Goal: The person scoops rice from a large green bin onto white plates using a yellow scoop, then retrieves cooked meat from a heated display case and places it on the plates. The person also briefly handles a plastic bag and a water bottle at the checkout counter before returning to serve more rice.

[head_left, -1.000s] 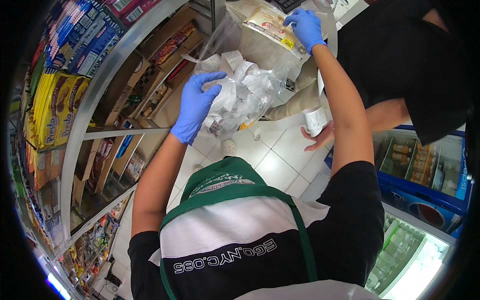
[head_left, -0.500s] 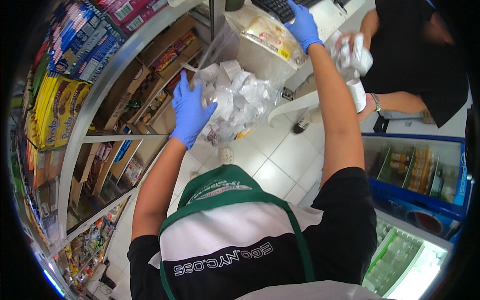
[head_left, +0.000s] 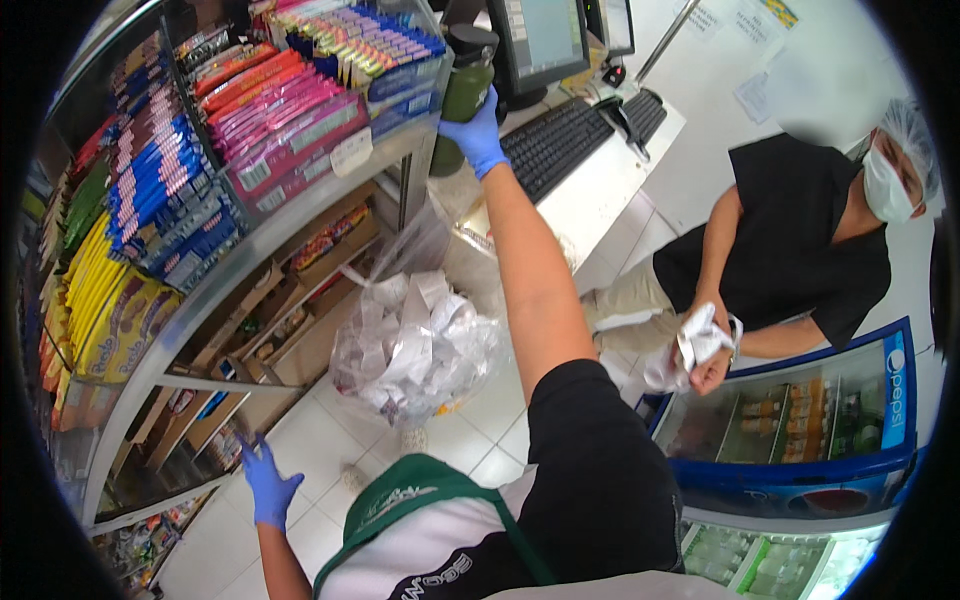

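Observation:
My right hand [head_left: 478, 135], in a blue glove, is wrapped around a dark green bottle [head_left: 466, 90] with a black top. It stands at the near end of the counter, beside the monitor. Low at the left, my gloved left hand [head_left: 268, 487] is held with fingers spread and nothing in them, close to the lower shelves. Between my arms hangs a clear plastic bag [head_left: 415, 345] full of crumpled white paper slips; neither hand touches it.
A black keyboard [head_left: 560, 145] and a monitor [head_left: 545, 45] occupy the white counter [head_left: 590, 205]. Snack racks [head_left: 290, 130] line the left. A co-worker [head_left: 800, 230] at the right holds crumpled white material [head_left: 700, 340], near a blue-framed fridge [head_left: 790, 425].
My right hand has moved left from the keyboard to the green bottle. My left hand has drawn away from the bag, down and left. The view has shifted.

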A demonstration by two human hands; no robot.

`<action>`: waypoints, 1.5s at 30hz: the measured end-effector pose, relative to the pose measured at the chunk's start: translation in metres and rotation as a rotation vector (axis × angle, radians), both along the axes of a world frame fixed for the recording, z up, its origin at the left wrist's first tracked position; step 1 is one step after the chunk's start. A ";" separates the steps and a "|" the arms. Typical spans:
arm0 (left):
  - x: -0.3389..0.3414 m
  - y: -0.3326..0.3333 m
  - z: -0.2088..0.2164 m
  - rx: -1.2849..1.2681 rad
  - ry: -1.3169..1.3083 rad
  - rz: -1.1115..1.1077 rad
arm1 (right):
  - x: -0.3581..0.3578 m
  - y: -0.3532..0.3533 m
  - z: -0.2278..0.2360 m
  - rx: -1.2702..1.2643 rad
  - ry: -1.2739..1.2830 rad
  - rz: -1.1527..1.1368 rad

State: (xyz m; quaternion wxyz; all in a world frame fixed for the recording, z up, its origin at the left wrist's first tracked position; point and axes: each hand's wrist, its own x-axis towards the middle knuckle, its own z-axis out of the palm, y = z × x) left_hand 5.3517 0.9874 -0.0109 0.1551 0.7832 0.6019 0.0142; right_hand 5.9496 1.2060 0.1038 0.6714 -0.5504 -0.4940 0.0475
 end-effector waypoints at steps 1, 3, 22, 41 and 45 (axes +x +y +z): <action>-0.012 -0.009 -0.010 -0.004 -0.046 0.073 | -0.001 0.002 0.005 0.045 -0.012 -0.024; -0.042 -0.011 -0.027 -0.092 -0.210 0.112 | 0.011 0.003 0.003 -0.022 0.013 -0.079; -0.166 -0.053 -0.036 0.083 -0.799 0.378 | -0.163 -0.213 0.101 0.108 -0.150 -0.149; -0.422 -0.188 0.193 0.125 -1.787 0.246 | -0.710 -0.365 0.059 -0.233 0.391 0.967; -0.480 -0.218 0.190 0.235 -1.470 0.260 | -0.812 -0.348 0.071 -0.391 0.119 1.195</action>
